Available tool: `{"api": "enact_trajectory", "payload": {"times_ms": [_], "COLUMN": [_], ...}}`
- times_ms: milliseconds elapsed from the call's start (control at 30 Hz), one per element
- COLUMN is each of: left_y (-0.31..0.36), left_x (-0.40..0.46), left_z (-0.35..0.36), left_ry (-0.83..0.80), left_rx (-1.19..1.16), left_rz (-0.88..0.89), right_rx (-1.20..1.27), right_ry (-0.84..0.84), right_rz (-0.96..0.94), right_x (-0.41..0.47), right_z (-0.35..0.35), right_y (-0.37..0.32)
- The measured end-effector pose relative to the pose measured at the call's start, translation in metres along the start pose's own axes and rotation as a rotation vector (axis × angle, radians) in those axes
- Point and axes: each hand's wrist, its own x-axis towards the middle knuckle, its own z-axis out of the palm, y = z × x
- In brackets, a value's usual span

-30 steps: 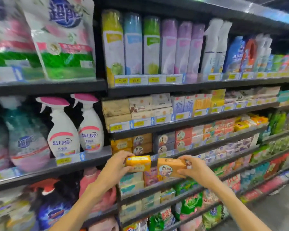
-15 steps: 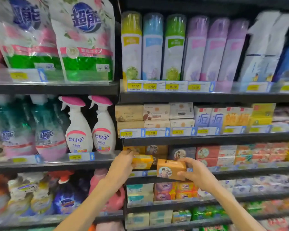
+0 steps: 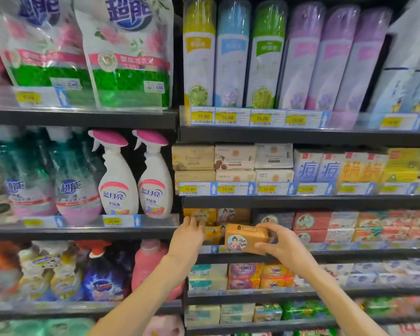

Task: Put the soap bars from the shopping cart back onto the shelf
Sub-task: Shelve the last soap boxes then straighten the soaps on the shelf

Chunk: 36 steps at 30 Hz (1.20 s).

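Head view: two hands, two loose soap boxes. Left hand (image 3: 187,235) presses straight fingers on the yellow soap box (image 3: 212,235) at the shelf (image 3: 301,202) front; right hand (image 3: 283,246) pinches the orange soap box (image 3: 246,238) (portrait label forward) just before it.

Dark shelf (image 3: 301,202) carries stacked soap boxes (image 3: 310,221) behind price tags (image 3: 189,189).

Spray bottles (image 3: 136,175) (pink caps), aerosol cans (image 3: 233,57) abv.
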Motion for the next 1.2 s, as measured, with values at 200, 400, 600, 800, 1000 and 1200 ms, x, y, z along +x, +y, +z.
{"api": "enact_trajectory", "payload": {"times_ms": [200,400,600,800,1000,1200], "left_y": [-0.002,-0.002,0.0,-0.001,-0.001,-0.001], "left_x": [-0.002,0.001,0.003,0.008,0.007,0.008], "left_z": [0.003,0.007,0.011,0.021,0.024,0.024], "left_ry": [0.046,0.048,0.078,0.098,0.101,0.11], "left_rx": [0.022,0.014,0.025,0.007,-0.008,-0.003], "left_rz": [0.038,0.027,0.03,0.016,0.023,0.033], "right_rx": [-0.096,-0.141,-0.242,-0.48,-0.681,-0.767], "right_ry": [0.019,0.05,0.063,0.005,-0.009,0.036], "right_rz": [-0.035,-0.076,-0.107,-0.154,-0.204,-0.204], "right_x": [0.008,0.015,0.019,0.029,0.032,0.039], "right_z": [0.016,0.024,0.028,0.036,0.053,0.067], "right_y": [-0.019,-0.027,-0.028,-0.025,-0.017,-0.004]}}
